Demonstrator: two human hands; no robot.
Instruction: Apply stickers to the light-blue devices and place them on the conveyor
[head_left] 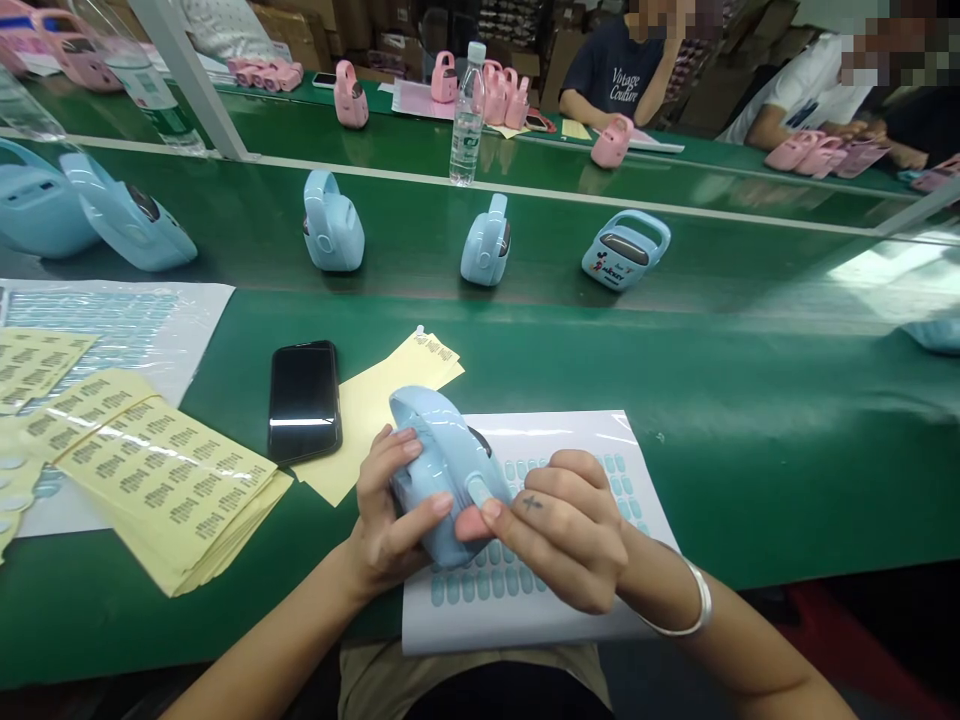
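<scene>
My left hand [390, 510] is wrapped round a light blue device with a carrying handle [431, 450], tilted on its side above the table. Between thumb and forefinger, my right hand [566, 530] pinches a small pale blue oval sticker [478, 488], which lies against the side of the device where the handle joins. Its other fingers are curled. Below both hands rests a white sheet of oval stickers [525, 625], partly covered by them. Whether the sticker is fully stuck down cannot be seen.
A black phone [304, 400] lies on yellow label paper [352, 430], beside stacked label sheets [172, 470]. Several blue devices [334, 230] stand on the green belt beyond. A water bottle [466, 120] and pink devices [350, 97] are farther back, where other people sit.
</scene>
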